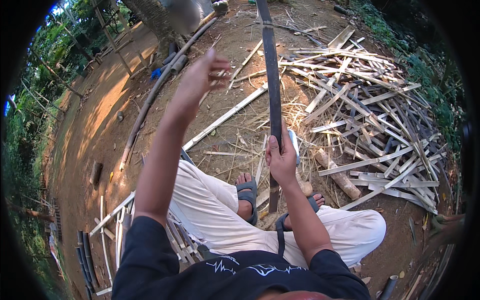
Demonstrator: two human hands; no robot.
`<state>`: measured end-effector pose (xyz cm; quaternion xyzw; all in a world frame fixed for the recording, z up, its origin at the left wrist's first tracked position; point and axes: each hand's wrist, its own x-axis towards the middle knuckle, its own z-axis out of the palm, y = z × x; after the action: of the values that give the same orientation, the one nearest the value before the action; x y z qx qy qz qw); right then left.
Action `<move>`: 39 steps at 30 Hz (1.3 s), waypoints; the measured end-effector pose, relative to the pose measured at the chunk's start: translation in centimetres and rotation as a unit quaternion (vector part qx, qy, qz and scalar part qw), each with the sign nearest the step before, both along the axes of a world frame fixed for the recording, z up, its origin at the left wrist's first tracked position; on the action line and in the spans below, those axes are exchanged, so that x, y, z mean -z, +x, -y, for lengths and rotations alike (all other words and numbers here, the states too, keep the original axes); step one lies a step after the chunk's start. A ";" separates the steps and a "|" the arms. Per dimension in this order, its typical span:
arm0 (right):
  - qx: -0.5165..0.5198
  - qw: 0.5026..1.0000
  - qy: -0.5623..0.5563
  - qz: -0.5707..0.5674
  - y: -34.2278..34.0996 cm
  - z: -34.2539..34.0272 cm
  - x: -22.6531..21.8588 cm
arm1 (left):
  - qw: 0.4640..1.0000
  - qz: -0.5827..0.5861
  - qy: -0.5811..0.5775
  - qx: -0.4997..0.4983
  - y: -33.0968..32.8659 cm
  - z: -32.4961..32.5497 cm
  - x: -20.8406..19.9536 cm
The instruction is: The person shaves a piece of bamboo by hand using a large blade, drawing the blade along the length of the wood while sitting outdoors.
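A long, dark-skinned bamboo strip (273,85) stands nearly upright before me, reaching from between my feet to the top of the view. My right hand (282,156) is closed round its lower part, thumb across the front. Raised at the left, apart from the strip, my left hand (204,75) is slightly blurred; its fingers are apart and hold nothing that I can see. Just behind my right hand shows a pale bluish-white thing (294,145), mostly hidden, whose kind I cannot make out.
A large heap of split bamboo strips (370,110) lies at the right. A short log (338,172) rests near my right foot, among loose shavings (235,155). More strips (117,235) lie by my left side. A long pole (150,102) stretches along the ground toward a tree trunk (155,22).
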<state>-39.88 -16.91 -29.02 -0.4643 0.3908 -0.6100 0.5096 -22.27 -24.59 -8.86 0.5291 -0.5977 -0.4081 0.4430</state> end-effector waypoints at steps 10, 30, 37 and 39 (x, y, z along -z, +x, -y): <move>-0.004 0.984 0.125 0.124 0.0 1.4 2.3 | 0.893 -0.249 0.372 0.043 -3.1 -18.3 22.8; -0.016 0.698 0.211 -0.684 -7.9 -1.0 23.0 | 0.806 -0.363 0.467 -0.023 2.4 -19.5 21.0; -0.029 0.730 0.209 -0.650 -9.8 -0.7 27.0 | 0.889 -0.254 0.378 -0.046 3.3 -19.8 18.5; 0.016 0.746 0.187 -0.639 -10.0 -0.3 27.4 | 0.926 -0.152 0.343 -0.037 3.5 -19.8 17.4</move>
<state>-49.89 -16.62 -56.45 -0.6347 0.7387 -0.0934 0.2067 -18.79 -4.74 -26.21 0.6020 -0.3269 -0.6470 0.3348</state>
